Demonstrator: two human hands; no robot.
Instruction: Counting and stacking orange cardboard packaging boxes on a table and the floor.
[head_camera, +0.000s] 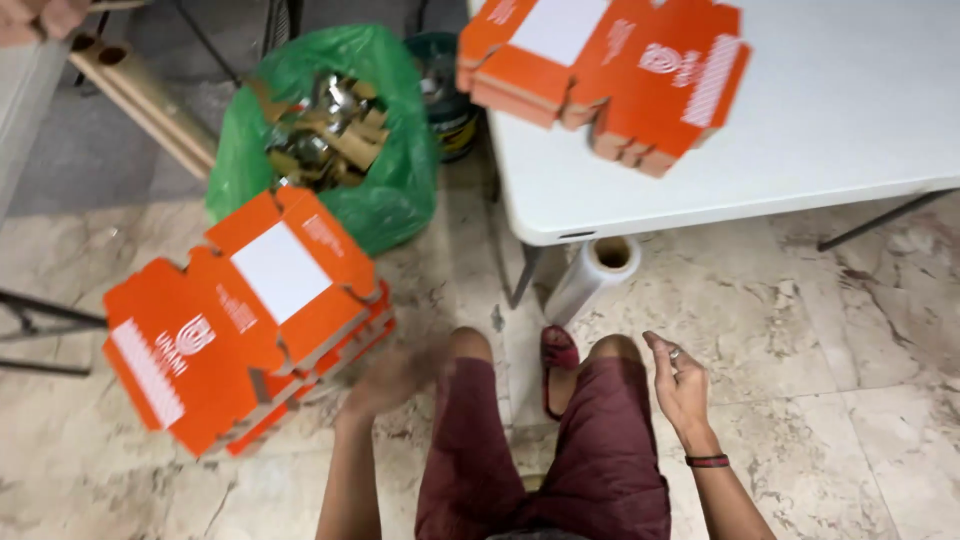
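Flat cartons (245, 320) left of table (850, 130)

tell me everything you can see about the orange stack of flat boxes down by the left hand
The stack of flat boxes is several unfolded die-cut sheets, apparently cardboard, orange with a white square panel and white print. Notched flaps and tabs stick out around its edges. It sits tilted over the marble floor, in front of a green bag. The blurred left hand is at its lower right edge; whether it touches cannot be told.
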